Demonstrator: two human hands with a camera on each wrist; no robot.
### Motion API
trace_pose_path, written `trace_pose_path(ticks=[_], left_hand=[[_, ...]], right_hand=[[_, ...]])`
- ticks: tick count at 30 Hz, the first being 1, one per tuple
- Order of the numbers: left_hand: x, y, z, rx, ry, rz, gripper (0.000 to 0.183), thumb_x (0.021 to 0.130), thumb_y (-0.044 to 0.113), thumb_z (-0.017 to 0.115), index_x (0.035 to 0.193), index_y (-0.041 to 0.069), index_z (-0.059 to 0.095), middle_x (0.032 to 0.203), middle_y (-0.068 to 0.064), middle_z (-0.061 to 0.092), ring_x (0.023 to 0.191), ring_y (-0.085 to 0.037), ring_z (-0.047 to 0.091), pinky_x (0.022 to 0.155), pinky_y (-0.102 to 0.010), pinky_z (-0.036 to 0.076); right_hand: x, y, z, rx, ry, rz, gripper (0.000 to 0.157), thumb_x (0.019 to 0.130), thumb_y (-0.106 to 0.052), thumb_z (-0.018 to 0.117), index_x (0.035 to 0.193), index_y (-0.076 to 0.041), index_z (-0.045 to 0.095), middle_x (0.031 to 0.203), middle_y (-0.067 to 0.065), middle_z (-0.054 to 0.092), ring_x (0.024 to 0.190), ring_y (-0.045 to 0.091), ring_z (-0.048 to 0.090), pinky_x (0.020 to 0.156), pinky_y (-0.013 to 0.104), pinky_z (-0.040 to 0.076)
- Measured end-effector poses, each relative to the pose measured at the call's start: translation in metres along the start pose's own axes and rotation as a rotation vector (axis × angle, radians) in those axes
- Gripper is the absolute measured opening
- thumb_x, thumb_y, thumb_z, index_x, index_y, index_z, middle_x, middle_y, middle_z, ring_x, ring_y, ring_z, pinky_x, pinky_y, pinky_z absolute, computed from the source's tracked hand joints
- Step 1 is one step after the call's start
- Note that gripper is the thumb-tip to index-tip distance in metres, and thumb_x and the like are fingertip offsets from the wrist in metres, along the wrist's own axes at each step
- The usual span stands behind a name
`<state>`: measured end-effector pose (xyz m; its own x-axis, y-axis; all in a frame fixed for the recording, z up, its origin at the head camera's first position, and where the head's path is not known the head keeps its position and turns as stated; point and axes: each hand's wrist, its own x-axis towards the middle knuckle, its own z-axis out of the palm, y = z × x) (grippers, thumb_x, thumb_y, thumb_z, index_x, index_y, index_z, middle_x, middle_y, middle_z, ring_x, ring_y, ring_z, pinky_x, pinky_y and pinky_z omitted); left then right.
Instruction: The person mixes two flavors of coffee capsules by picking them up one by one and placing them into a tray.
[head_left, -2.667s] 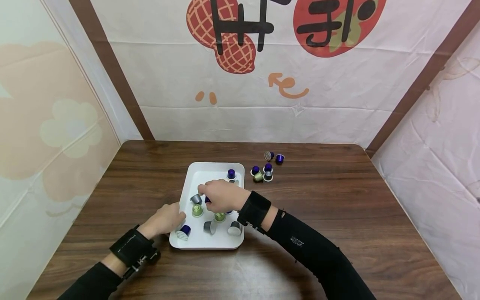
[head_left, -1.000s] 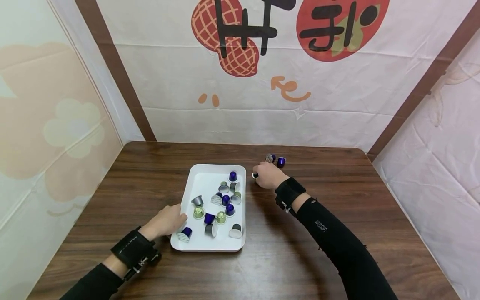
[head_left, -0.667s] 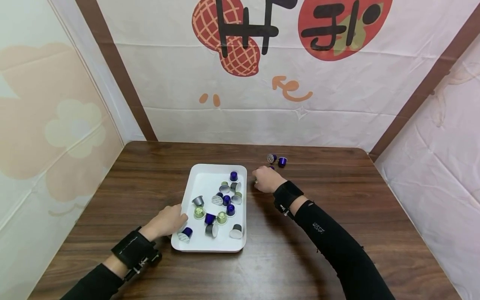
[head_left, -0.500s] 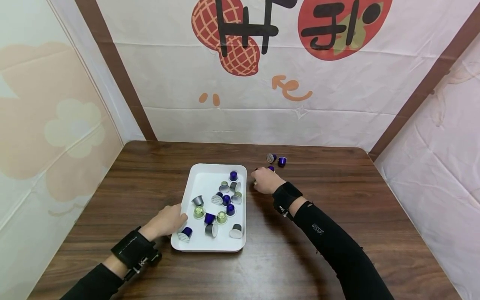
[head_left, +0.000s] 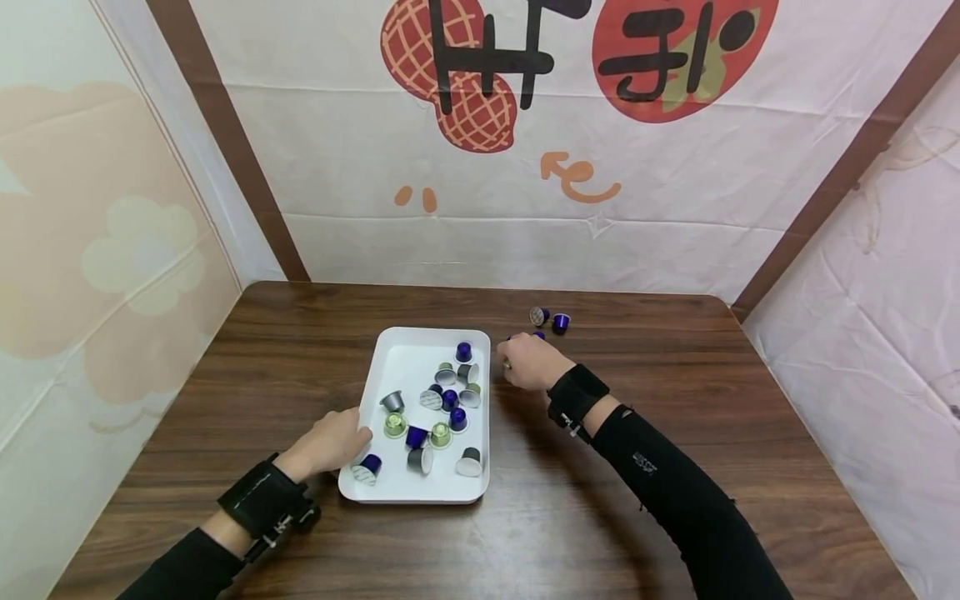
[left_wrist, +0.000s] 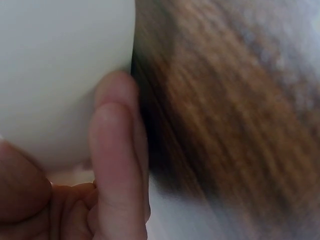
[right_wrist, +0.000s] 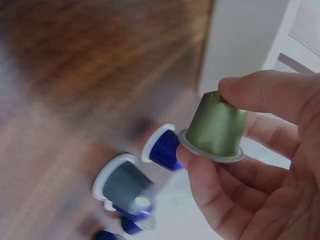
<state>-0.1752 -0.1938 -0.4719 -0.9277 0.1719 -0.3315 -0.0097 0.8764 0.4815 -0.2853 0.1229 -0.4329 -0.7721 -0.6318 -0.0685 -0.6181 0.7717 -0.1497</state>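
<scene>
My left hand [head_left: 330,440] grips the left rim of a white tray [head_left: 412,350]; in the left wrist view its fingers [left_wrist: 117,155] curl around the tray wall. Several coffee capsules sit in the tray, among them a green capsule [head_left: 395,425], a blue capsule [head_left: 417,437] and a grey one [head_left: 420,460]. Just right of the tray, my right hand [head_left: 534,363] pinches a green coffee capsule [right_wrist: 216,127] between thumb and finger. Behind it in the right wrist view lie a blue capsule [right_wrist: 166,149] and a dark grey capsule [right_wrist: 127,185].
Beyond my right hand, two more capsules lie on the wooden table [head_left: 637,400]: a dark one on its side [head_left: 538,316] and a blue one [head_left: 561,323]. A printed fabric sheet [head_left: 480,242] hangs behind the table's far edge.
My right hand has gone from over the tray, where a blue capsule now lies, to the capsules on the table, and has taken hold of a green one. My left hand stays on the tray.
</scene>
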Motion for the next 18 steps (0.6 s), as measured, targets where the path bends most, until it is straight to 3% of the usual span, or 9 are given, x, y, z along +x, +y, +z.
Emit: trace_pose_path(ticks=[4,9,18], left_hand=[[-0.001,0.001,-0.001,-0.005,0.005,0.009,0.042,0.092,0.013,0.045,0.121,-0.017,0.045,0.082,-0.014,0.056,0.060,-0.017,0.056,0.046,-0.030,0.045],[-0.002,0.003,-0.001,-0.008,0.006,0.007,0.042,0.092,0.013,0.045,0.121,-0.017,0.045,0.082,-0.015,0.057,0.059,-0.017,0.057,0.045,-0.029,0.046],[-0.004,0.004,-0.004,-0.015,0.004,0.007,0.041,0.092,0.013,0.044,0.119,-0.018,0.046,0.079,-0.013,0.055,0.059,-0.017,0.056,0.046,-0.029,0.045]], right_hand=[[-0.001,-0.005,-0.014,0.027,0.044,-0.021,0.012,0.086,-0.005,0.059,0.096,-0.003,0.065,0.075,0.001,0.055,0.062,0.014,0.048,0.056,0.025,0.040],[0.002,-0.018,-0.029,0.028,0.093,-0.056,0.021,0.086,-0.005,0.058,0.105,-0.002,0.066,0.093,0.007,0.064,0.067,0.014,0.050,0.060,0.026,0.043],[0.014,-0.039,-0.045,0.037,0.053,-0.068,0.026,0.087,-0.005,0.057,0.111,-0.007,0.066,0.106,0.008,0.065,0.074,0.013,0.055,0.066,0.025,0.045]])
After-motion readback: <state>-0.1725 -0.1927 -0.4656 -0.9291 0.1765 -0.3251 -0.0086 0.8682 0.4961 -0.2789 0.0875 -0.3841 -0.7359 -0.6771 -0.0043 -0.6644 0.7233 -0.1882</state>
